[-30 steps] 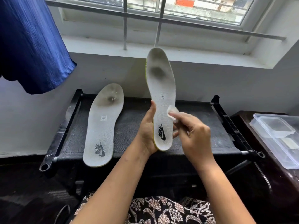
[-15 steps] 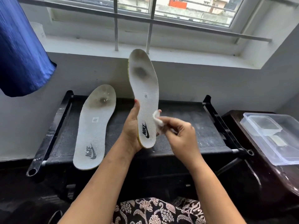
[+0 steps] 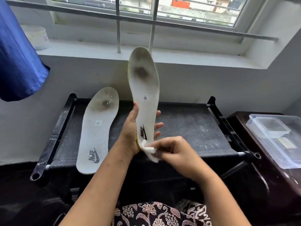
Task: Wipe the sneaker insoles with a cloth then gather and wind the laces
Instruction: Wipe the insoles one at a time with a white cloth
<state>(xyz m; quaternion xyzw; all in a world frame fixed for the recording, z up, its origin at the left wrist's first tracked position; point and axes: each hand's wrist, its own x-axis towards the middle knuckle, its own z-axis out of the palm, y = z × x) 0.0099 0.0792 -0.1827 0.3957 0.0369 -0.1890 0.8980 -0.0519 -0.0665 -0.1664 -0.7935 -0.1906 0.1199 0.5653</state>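
- Head view: the left hand (image 3: 131, 136) grips the insole (image 3: 145, 88) near its heel. The thumb lies along the left edge and the fingertips show past the right edge.
- The insole stands upright in the air above the rack (image 3: 187, 128), toe up, with its logo side towards the camera.
- The right hand (image 3: 177, 154) pinches a small white cloth (image 3: 149, 150) between its fingertips and presses it to the heel end of the insole, just under the logo.
- A dark stain sits at the forefoot, well above the cloth.
- The second insole (image 3: 97, 128) lies flat on the rack, left of the held one, top side up. It has its own dark patch and pale flecks at the forefoot, and neither hand touches it.
- A clear box (image 3: 276, 141) sits on the dark table at the right, blue fabric (image 3: 17, 62) hangs at the upper left, and a white tub (image 3: 37, 37) stands on the sill.
- No laces are in sight.
- Step in hand, as I judge it: wiping the first insole, at its heel, with most of the surface and all of the lace work not yet done.
- The next move likely calls for strokes up the length towards the stain, with firmer rubbing there.
- The insole looks thin and likely to bend, so the left hand's fingers should brace it from behind wherever the cloth presses.
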